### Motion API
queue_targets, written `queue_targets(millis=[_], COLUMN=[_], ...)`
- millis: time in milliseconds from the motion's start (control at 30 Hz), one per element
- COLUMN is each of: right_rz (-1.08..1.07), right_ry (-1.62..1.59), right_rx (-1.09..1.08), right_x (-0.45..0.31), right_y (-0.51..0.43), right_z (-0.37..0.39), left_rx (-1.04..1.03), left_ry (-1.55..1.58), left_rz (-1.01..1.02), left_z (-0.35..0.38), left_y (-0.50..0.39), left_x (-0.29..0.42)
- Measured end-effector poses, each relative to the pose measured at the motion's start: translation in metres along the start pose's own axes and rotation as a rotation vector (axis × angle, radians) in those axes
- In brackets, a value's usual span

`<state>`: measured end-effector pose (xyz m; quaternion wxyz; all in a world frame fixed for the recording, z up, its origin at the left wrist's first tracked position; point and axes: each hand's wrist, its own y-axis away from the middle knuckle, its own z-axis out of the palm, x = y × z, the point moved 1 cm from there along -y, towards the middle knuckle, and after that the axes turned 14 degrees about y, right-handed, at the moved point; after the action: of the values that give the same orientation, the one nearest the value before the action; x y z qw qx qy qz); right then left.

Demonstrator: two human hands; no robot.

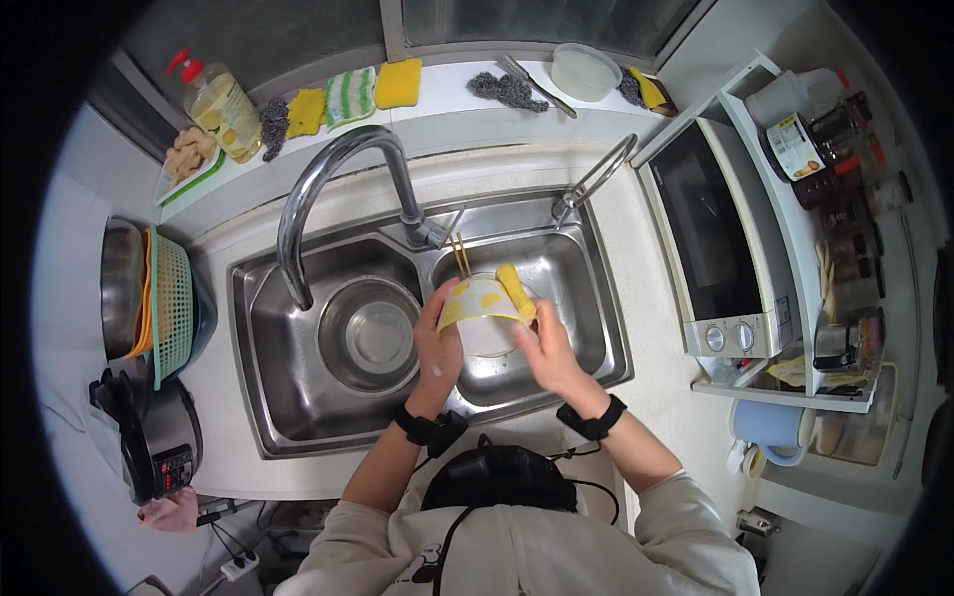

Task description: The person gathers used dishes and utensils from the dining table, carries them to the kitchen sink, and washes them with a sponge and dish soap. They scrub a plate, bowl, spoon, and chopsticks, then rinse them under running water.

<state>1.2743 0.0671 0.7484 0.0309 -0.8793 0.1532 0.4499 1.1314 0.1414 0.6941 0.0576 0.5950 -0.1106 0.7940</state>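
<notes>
Over the right basin of the steel double sink point(250, 372), my left hand point(438, 335) grips the left side of a white bowl with yellow patterns and a yellow rim point(484, 299). The bowl is tilted. My right hand point(545, 343) holds a yellow sponge or cloth point(514, 289) against the bowl's right side. Below the bowl, a pale round dish point(488, 339) lies in the basin, partly hidden. Chopsticks point(460, 255) lean just behind the bowl. In the left basin sits a round steel pot or bowl point(376, 335).
A curved faucet point(350, 138) arches over the left basin; a thinner tap point(600, 179) stands back right. The sill holds a soap pump bottle point(223, 108), sponges point(399, 83) and a plastic tub point(585, 73). A microwave point(708, 223) is at right, baskets point(170, 305) and a cooker point(168, 432) at left.
</notes>
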Motion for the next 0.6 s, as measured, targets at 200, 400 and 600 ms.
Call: queue_targets(millis=[200, 400, 600], right_rz=[-0.408, -0.515, -0.636], right_ry=[0.214, 0.033, 0.279], right_rx=[0.096, 0.27, 0.198], right_x=[0.004, -0.007, -0.014], right_y=[0.002, 0.005, -0.001], right_z=[-0.002, -0.008, -0.016], left_rx=[-0.009, 0.192, -0.048], left_ry=[0.113, 0.684, 0.376], left_rz=[-0.152, -0.588, -0.343], left_z=[0.002, 0.019, 0.016], left_y=[-0.003, 0.009, 0.004], left_x=[-0.003, -0.002, 0.003])
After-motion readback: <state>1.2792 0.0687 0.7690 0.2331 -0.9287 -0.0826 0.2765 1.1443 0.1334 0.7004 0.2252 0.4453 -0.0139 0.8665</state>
